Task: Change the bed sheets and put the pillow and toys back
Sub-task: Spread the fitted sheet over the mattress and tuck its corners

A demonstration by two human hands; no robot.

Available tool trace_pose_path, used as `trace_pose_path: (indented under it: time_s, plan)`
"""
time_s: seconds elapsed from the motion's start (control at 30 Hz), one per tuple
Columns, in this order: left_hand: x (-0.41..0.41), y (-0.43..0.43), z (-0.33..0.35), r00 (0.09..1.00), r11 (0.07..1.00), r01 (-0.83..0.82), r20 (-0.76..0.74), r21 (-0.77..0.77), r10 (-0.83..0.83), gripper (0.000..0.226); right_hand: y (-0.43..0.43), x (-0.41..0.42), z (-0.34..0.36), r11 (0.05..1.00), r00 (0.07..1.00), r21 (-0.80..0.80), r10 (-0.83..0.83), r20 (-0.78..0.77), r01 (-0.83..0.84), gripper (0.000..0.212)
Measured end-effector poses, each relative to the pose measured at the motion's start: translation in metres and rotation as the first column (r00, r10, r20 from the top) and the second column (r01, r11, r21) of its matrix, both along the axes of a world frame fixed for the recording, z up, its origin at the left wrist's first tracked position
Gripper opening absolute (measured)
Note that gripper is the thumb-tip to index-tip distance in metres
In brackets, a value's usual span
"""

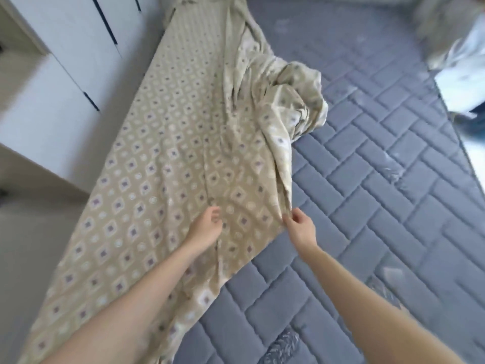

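My right hand (299, 228) pinches the sheet (168, 153) at its folded edge, likely to drag it across the bare grey mattress (367, 179). Left hand (207, 227) hangs loose over the cloth, gripping nothing. Sheet covers the left half only, bunched mid-bed.

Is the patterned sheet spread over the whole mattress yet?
No, half spread: sheet bunched mid-bed, grey mattress bare on the right.

Sheet (168, 143): thin patterned cloth; mattress (367, 179): quilted matt fabric.
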State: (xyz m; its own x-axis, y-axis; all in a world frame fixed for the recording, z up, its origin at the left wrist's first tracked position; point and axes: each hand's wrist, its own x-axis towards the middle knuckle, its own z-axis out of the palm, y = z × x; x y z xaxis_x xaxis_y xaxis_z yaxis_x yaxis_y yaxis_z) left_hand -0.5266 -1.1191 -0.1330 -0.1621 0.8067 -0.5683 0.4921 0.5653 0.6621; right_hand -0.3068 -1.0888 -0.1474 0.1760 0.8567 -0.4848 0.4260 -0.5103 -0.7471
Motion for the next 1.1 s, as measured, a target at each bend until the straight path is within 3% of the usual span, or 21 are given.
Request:
trace_pose_path:
  time_s: [0.23,0.6,0.77,0.87,0.9,1.0,1.1]
  plan:
    - [0.032,-0.014,0.061,0.991,0.991,0.133,0.021,0.012,-0.133,0.039,-0.064,0.042,0.059,0.997,0.998,0.073,0.010,0.059,-0.014,0.024]
    - [0.060,-0.051,0.089,0.958,0.958,0.285,0.029,-0.024,-0.284,0.041,-0.169,0.083,0.085,0.977,0.935,-0.169,0.181,0.305,-0.134,0.016]
    - [0.087,-0.050,0.084,0.968,0.969,0.247,0.035,0.007,-0.247,0.035,-0.179,0.083,0.075,0.961,0.941,-0.128,0.269,0.205,-0.247,0.025]
    - [0.101,-0.038,0.079,0.982,0.982,0.190,0.014,0.011,-0.190,0.035,-0.168,0.094,0.063,0.911,0.923,-0.246,0.367,0.116,-0.331,0.021]
    - [0.107,-0.033,0.077,0.984,0.984,0.178,0.004,-0.002,-0.178,0.035,-0.163,0.102,0.058,0.873,0.894,-0.296,0.435,0.110,-0.388,0.015]
    - [0.135,-0.009,0.064,0.994,0.993,0.111,0.001,-0.041,-0.111,0.036,-0.123,0.146,0.037,0.813,0.845,-0.380,0.520,0.128,-0.442,0.025]
    - [0.143,0.000,0.063,0.998,0.996,0.068,-0.003,-0.052,-0.068,0.036,-0.095,0.163,0.033,0.850,0.868,-0.357,0.466,0.169,-0.387,0.029]
